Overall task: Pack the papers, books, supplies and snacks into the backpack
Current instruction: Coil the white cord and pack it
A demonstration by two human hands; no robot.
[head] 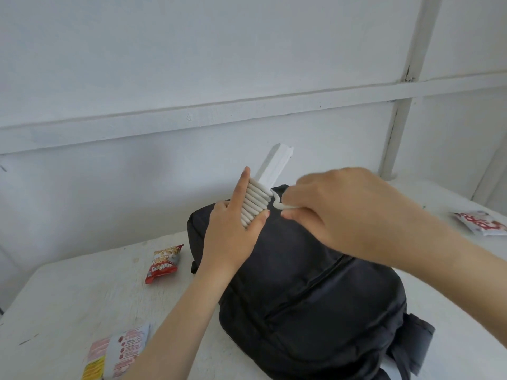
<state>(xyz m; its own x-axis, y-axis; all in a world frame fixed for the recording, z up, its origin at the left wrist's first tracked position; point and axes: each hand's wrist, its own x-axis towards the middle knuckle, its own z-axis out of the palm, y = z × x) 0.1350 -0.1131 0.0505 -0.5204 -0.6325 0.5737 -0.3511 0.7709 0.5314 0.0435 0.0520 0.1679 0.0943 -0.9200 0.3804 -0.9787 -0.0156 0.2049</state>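
Note:
A black backpack (310,292) lies flat on the white table, its zips closed as far as I can see. Above its far end my left hand (233,229) holds a white charger block (273,165) with its pale cable (253,205) coiled in several turns around it, forefinger straight along the coil. My right hand (343,212) pinches the loose end of the cable just right of the coil. A red snack packet (164,263) lies left of the backpack. A pink and yellow snack packet (115,352) lies near the front left edge. A white and red packet (480,222) lies far right.
The white table (68,297) ends close to a pale wall with horizontal and vertical battens (247,105). The backpack's side pocket and strap (411,344) hang toward the front right. The table's front left corner is near the pink packet.

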